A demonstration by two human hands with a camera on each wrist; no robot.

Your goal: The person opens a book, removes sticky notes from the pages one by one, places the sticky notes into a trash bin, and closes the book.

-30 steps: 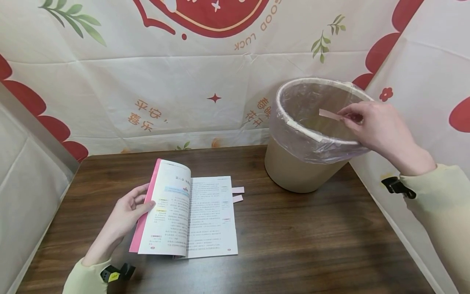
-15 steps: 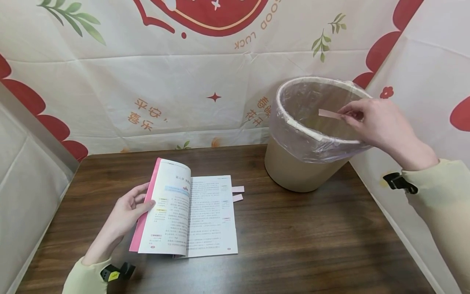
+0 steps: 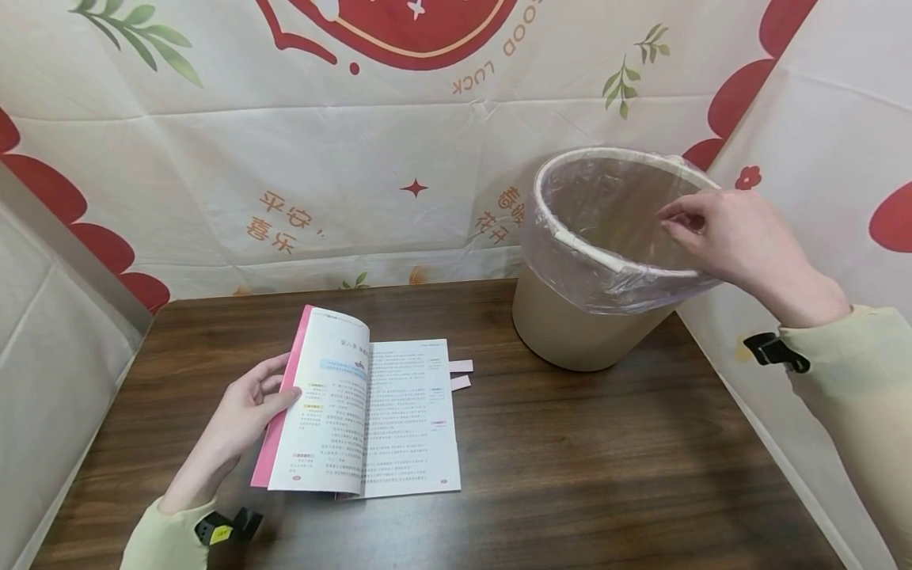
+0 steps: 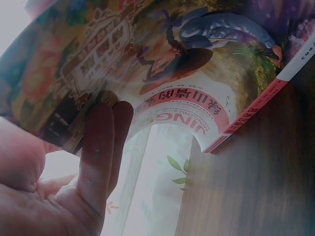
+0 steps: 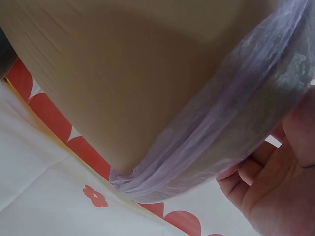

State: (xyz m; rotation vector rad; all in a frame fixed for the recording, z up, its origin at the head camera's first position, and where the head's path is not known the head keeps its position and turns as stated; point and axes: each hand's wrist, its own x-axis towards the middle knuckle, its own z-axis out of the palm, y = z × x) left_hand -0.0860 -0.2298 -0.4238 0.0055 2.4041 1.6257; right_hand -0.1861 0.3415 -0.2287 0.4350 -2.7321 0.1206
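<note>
An open book (image 3: 409, 419) lies on the table, its left-hand pages and pink-edged cover tilted up. My left hand (image 3: 245, 412) grips that raised side, thumb on the page. In the left wrist view, fingers (image 4: 98, 152) bear on the illustrated cover (image 4: 197, 64) from below. Two pale pink sticky tabs (image 3: 461, 366) jut from the book's right edge. Over the mouth of a beige trash can (image 3: 570, 332) is my right hand (image 3: 741, 237), fingers bent, thumb and index fingertip slightly apart with nothing between them. The pink strip is out of sight.
A clear plastic liner (image 3: 606, 297) folds over the can's rim and hangs down outside. The can stands at the back right of the dark wooden table (image 3: 570, 475). A printed white cloth (image 3: 356, 174) hangs behind and along both sides.
The pink strip that my right thumb and index finger pinched over the can has been let go and is gone from view. The left hand and the book keep their place.
</note>
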